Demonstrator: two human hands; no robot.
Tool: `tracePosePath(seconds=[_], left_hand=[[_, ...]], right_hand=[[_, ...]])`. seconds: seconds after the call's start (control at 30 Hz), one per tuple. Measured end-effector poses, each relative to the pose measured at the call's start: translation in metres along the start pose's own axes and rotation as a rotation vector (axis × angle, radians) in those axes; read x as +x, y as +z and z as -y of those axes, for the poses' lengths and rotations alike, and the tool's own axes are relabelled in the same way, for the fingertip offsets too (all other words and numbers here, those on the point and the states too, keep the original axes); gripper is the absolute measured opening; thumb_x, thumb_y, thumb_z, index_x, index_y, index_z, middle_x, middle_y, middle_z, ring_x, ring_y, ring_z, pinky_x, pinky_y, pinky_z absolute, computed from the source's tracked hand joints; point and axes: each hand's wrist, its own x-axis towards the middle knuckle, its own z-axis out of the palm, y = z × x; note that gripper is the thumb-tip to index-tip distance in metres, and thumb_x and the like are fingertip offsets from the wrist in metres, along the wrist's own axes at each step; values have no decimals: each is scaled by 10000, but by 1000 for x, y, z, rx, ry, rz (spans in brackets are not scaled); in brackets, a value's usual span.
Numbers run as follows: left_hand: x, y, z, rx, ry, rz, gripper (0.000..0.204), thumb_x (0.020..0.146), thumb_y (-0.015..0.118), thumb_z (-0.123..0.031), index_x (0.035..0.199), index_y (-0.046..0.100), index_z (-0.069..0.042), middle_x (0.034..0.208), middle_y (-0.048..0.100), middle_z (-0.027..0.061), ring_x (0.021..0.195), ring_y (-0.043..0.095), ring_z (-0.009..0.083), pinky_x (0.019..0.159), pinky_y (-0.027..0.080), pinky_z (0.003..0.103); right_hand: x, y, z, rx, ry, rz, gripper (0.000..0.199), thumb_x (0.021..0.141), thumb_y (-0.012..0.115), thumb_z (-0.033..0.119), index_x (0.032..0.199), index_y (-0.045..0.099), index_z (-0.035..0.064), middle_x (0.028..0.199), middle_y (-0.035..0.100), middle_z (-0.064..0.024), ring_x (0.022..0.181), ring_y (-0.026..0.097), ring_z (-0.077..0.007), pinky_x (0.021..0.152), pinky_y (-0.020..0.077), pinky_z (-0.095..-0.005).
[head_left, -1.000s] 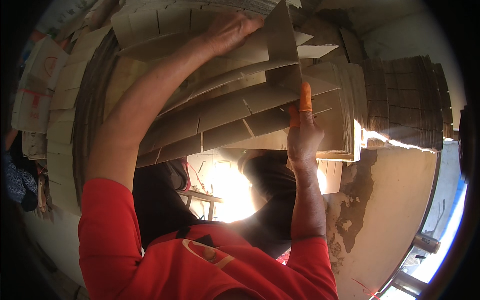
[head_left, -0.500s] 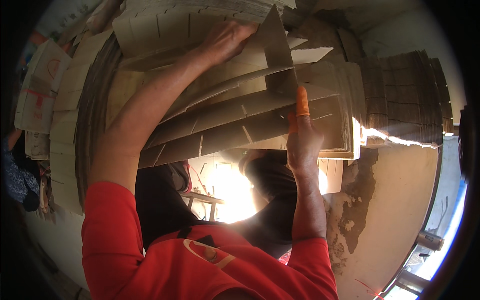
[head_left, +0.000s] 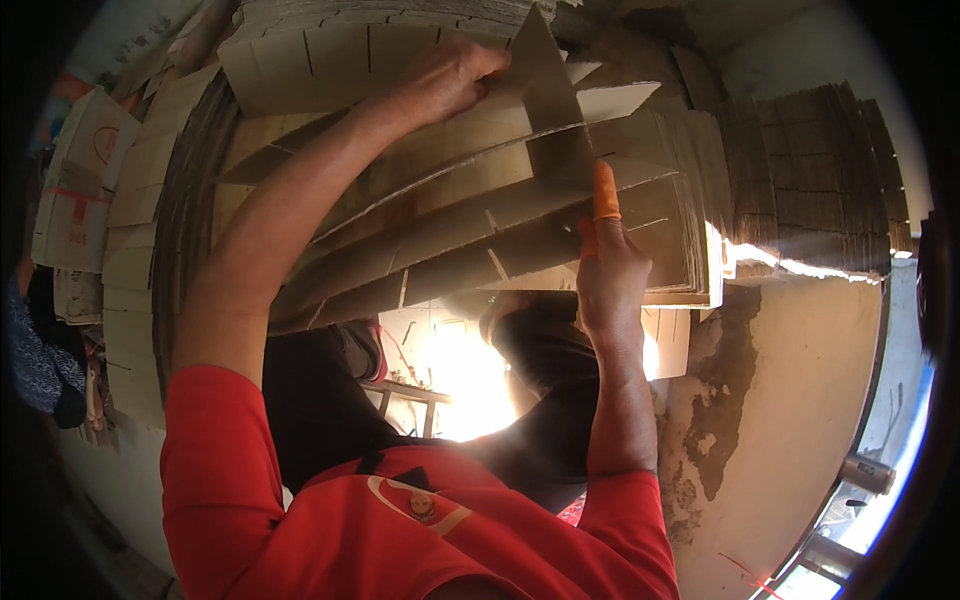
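Observation:
Several long slotted cardboard divider strips [head_left: 450, 240] lie roughly side by side, slanting up to the right. A shorter cardboard cross strip [head_left: 550, 95] stands across them near their right ends. My right hand [head_left: 612, 275], with orange finger covers on the thumb and a finger, is closed on the right part of the near strips, close to the foot of the cross strip. At the far side my left hand [head_left: 450, 82] is closed in a pinch beside the cross strip's upper part, on a far cardboard strip; its fingertips are partly hidden.
Stacked cardboard sheets [head_left: 690, 210] lie under the strips' right ends. More slotted stacks stand at the right [head_left: 810, 180], far side [head_left: 340, 50] and left [head_left: 135, 210]. A white carton [head_left: 85, 180] is at far left. Strong light glares between my legs.
The middle strips have shifted against each other, and a far strip's end now shows left of my left forearm. My left hand has moved slightly left; my right hand stays nearly in place.

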Motion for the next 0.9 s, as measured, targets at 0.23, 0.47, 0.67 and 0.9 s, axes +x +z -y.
tracePosePath(seconds=[0.23, 0.47, 0.67, 0.9], left_hand=[[-4, 8, 4, 0, -9, 57, 189, 679, 583, 85, 834, 508, 10, 702, 546, 203, 656, 564, 350, 579, 431, 412], [-6, 21, 16, 32, -84, 189, 179, 694, 627, 3, 853, 545, 14, 802, 593, 205, 788, 587, 386, 678, 454, 440], [-26, -11, -10, 64, -77, 20, 273, 743, 727, -89, 954, 585, 9, 880, 624, 142, 827, 593, 306, 753, 476, 377], [-105, -66, -61, 206, -250, 269, 311, 774, 669, -108, 1054, 609, 15, 936, 641, 197, 865, 623, 337, 783, 489, 389]], right_hand=[[2, 2, -3, -30, -12, 20, 695, 744, 475, -160, 1400, 385, 52, 704, 565, -164, 563, 560, -279, 539, 471, -335], [4, 11, -18, -107, -69, 124, 673, 700, 483, -116, 1354, 429, 32, 669, 569, -196, 585, 578, -345, 528, 447, -432], [4, 6, -14, -284, -32, 200, 580, 681, 498, -113, 1244, 522, 24, 654, 575, -196, 609, 584, -372, 538, 446, -451], [15, 15, -43, -244, -133, 49, 368, 709, 508, -85, 1044, 606, 29, 651, 577, -195, 649, 593, -385, 548, 445, -467]])
